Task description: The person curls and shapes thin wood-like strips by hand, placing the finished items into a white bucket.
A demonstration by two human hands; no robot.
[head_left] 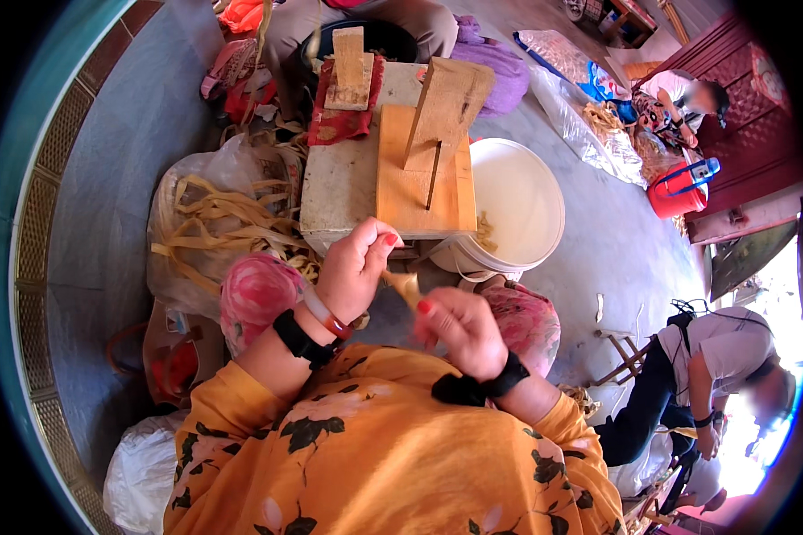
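Observation:
My left hand (355,267) is closed, thumb and fingers pinched together, just in front of the wooden stand. Between it and my right hand (466,330) runs a short, twisted tan strip (405,287); both hands grip it, one at each end. Its material is not clear. The wooden stand (388,192) is a flat board with an upright block (448,102) and a thin dark rod (434,176) leaning near the block. To its right, a white bucket (531,178) holds several small tan pieces (484,234).
Beneath the stand is a pale block table (330,192), which carries a second small wooden stand (350,80) on red cloth. A plastic bag (174,192) of long tan strips lies left. Across the table sits another person (419,25); two others work at right, near a red bucket (674,192).

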